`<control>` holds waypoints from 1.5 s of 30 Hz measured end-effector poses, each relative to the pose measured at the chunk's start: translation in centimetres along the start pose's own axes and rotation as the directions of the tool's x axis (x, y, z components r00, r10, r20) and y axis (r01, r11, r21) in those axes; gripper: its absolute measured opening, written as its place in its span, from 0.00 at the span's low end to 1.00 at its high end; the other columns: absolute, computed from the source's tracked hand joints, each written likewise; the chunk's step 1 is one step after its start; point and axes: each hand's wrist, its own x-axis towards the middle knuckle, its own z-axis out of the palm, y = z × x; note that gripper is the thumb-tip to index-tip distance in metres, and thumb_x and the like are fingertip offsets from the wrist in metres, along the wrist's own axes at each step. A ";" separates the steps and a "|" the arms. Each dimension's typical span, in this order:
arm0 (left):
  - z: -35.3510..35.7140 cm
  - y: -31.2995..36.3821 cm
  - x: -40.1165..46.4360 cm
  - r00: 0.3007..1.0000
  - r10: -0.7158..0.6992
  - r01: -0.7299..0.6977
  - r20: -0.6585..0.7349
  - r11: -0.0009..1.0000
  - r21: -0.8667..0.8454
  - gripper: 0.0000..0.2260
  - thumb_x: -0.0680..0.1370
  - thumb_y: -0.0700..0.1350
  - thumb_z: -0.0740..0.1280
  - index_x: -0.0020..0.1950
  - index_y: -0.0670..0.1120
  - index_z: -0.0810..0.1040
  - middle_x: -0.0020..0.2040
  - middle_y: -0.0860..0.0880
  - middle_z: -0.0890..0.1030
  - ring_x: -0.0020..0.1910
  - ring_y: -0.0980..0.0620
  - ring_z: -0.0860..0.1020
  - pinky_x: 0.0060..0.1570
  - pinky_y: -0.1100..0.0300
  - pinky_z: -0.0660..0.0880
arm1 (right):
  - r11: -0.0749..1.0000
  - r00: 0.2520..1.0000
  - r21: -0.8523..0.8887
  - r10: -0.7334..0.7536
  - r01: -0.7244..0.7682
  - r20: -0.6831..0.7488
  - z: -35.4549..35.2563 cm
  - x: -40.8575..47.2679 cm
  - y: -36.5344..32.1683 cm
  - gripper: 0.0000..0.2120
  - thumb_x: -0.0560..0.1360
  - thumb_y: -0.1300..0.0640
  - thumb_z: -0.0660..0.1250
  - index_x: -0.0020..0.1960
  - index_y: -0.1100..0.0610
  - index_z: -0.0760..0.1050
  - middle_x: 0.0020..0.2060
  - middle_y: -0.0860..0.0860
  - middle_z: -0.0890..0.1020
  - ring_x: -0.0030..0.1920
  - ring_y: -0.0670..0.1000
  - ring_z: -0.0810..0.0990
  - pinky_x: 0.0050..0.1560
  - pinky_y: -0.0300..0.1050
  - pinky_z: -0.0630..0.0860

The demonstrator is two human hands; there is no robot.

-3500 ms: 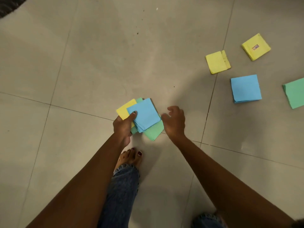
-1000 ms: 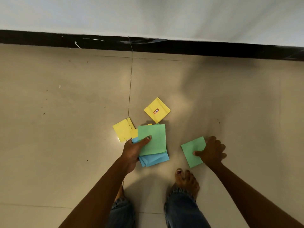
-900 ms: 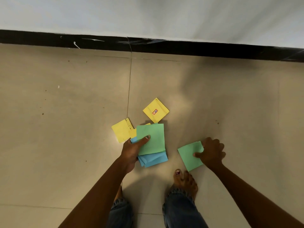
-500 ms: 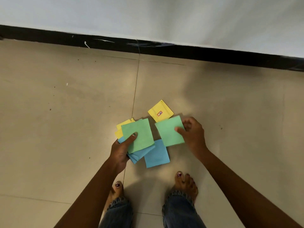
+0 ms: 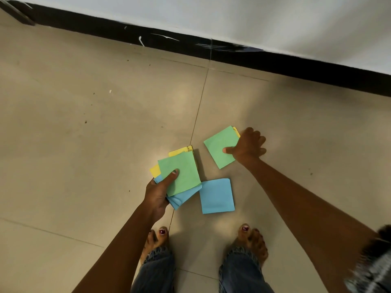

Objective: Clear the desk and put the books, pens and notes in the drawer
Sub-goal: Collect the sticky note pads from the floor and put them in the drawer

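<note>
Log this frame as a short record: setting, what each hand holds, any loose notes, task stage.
setting: tiled floor beside a wall with a dark skirting; person standing barefoot in jeans
left hand: grips a fanned stack of notes, green on top, blue and yellow beneath
right hand: pinches a green note with a yellow edge showing behind it
loose notes: one blue note flat on the floor between the hands
desk or drawer: not in view
task stage: notes being gathered, none stowed yet
</note>
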 end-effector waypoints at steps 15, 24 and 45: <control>-0.8 1.1 -1.5 0.983 -0.014 0.044 0.182 0.986 -0.160 0.18 0.79 0.59 0.56 0.60 0.49 0.77 0.53 0.48 0.84 0.51 0.48 0.82 0.51 0.50 0.76 | 0.706 0.840 0.707 -0.410 0.045 0.355 1.3 -11.8 -3.1 0.18 0.72 0.65 0.68 0.61 0.59 0.71 0.54 0.56 0.79 0.52 0.54 0.79 0.51 0.47 0.77; -2.6 0.5 -0.7 0.996 -0.021 0.032 0.085 0.991 -0.128 0.14 0.72 0.46 0.71 0.57 0.47 0.79 0.52 0.46 0.83 0.47 0.49 0.82 0.42 0.55 0.81 | 0.894 0.851 0.247 -0.437 0.375 0.292 4.7 -11.4 -5.6 0.29 0.69 0.51 0.72 0.65 0.55 0.63 0.62 0.56 0.67 0.64 0.58 0.65 0.62 0.55 0.67; -6.6 -0.9 0.6 0.997 0.010 -0.024 -0.080 0.985 -0.172 0.18 0.72 0.36 0.71 0.62 0.42 0.76 0.56 0.44 0.81 0.50 0.45 0.81 0.48 0.51 0.79 | 0.874 0.874 -0.105 -0.454 0.475 0.173 6.4 -7.8 -4.6 0.08 0.71 0.53 0.71 0.49 0.54 0.79 0.48 0.52 0.75 0.57 0.56 0.71 0.53 0.49 0.67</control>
